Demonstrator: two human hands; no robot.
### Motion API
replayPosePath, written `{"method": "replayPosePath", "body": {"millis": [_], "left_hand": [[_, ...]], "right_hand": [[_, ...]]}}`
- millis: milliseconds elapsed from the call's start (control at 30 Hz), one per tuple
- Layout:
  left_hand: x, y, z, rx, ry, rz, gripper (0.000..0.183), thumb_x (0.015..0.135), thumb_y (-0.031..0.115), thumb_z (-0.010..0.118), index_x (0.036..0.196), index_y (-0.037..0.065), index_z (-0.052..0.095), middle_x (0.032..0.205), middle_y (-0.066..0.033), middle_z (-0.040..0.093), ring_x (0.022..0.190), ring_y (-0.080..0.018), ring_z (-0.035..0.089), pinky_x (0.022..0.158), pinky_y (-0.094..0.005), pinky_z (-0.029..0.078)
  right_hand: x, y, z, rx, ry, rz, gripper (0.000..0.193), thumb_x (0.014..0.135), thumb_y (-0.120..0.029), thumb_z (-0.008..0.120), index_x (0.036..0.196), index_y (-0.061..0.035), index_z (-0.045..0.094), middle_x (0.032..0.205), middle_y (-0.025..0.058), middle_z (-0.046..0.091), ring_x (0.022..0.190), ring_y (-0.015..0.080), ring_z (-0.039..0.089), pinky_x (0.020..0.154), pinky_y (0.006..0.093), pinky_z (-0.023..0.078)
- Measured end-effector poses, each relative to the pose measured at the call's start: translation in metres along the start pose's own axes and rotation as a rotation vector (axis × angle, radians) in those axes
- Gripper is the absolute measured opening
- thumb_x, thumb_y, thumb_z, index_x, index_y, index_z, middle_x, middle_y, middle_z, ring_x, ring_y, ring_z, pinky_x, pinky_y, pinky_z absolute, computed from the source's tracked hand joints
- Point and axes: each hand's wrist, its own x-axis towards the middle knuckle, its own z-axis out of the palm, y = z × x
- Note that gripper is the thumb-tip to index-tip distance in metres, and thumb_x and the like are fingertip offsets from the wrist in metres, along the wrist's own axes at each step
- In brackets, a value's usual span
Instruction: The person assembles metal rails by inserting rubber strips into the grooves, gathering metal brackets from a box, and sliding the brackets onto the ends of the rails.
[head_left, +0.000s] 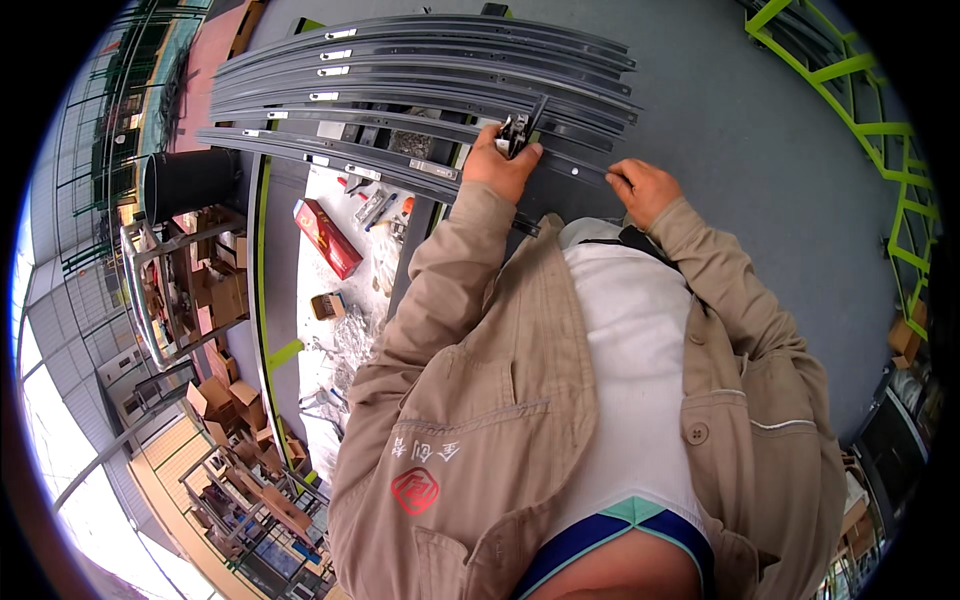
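at the near edge of the stack of long dark metal rails (420, 75) on the grey table (720, 120), the left hand (500, 165) curls its fingers shut around a small silvery metal fitting (515, 132). the right hand (640, 188) presses closed fingertips on the nearest rail; steadying it there likely helps. the rails look smooth, slotted and matte.

Long dark rails (420, 75) were matt painted metal at twelve o'clock, small clamp tool (514, 133) in the left hand (497, 165) was shiny bare metal, red box (326, 237) glossy card, jacket sleeve (440, 290) coarse beige cloth, floor (740, 150) smooth matt grey.
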Motion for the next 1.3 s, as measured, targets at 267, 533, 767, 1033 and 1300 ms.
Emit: {"method": "replayPosePath", "body": {"millis": [267, 533, 767, 1033, 1300], "left_hand": [[-0.038, 0.04, -0.003, -0.94, -0.537, -0.448, 0.023, 0.091, 0.021, 0.066, 0.108, 0.006, 0.061, 0.091, -0.0071, 0.065, 0.072, -0.016, 0.062, 0.051, -0.0287, 0.051], [-0.045, 0.053, 0.003, -1.122, -0.748, -0.485, 0.035, 0.098, 0.029, 0.053, 0.123, 0.004, 0.056, 0.098, -0.0109, 0.067, 0.074, -0.0187, 0.065, 0.049, -0.0281, 0.053], [-0.052, 0.058, 0.005, -1.135, -0.819, -0.47, 0.035, 0.097, 0.032, 0.057, 0.116, 0.002, 0.058, 0.092, -0.0106, 0.064, 0.07, -0.0177, 0.06, 0.043, -0.0249, 0.045], [-0.059, 0.048, 0.011, -1.162, -0.796, -0.494, 0.031, 0.097, 0.033, 0.061, 0.106, 0.003, 0.059, 0.084, -0.0073, 0.06, 0.066, -0.0164, 0.055, 0.041, -0.0234, 0.039], [-0.047, 0.039, -0.008, -1.087, -0.734, -0.573, 0.026, 0.098, 0.034, 0.059, 0.101, 0.008, 0.057, 0.079, -0.004, 0.055, 0.058, -0.0134, 0.05, 0.039, -0.0234, 0.032]], "right_hand": [[0.012, -0.047, -0.032, 0.531, -0.03, 0.061, 0.036, 0.098, -0.03, 0.057, 0.121, -0.0039, 0.064, 0.106, 0.0108, 0.07, 0.097, 0.0193, 0.066, 0.085, 0.0307, 0.05], [0.017, -0.053, -0.05, 0.989, -0.235, 0.185, 0.04, 0.09, -0.004, 0.048, 0.129, -0.0023, 0.06, 0.098, 0.003, 0.067, 0.082, 0.0102, 0.058, 0.073, 0.0251, 0.048], [0.013, -0.038, -0.057, 1.03, -0.286, 0.055, 0.033, 0.094, -0.01, 0.06, 0.127, -0.0045, 0.061, 0.096, -0.0001, 0.063, 0.076, 0.0072, 0.055, 0.064, 0.022, 0.044], [0.001, -0.045, -0.053, 1.148, -0.356, 0.07, 0.034, 0.088, -0.007, 0.07, 0.12, -0.004, 0.058, 0.096, 0.0025, 0.061, 0.075, 0.0099, 0.058, 0.061, 0.0224, 0.048], [-0.006, -0.001, -0.074, 0.99, 0.097, 0.366, 0.018, 0.093, -0.022, 0.068, 0.095, -0.0049, 0.062, 0.069, -0.0005, 0.056, 0.052, 0.0051, 0.048, 0.042, 0.0224, 0.036]]}}
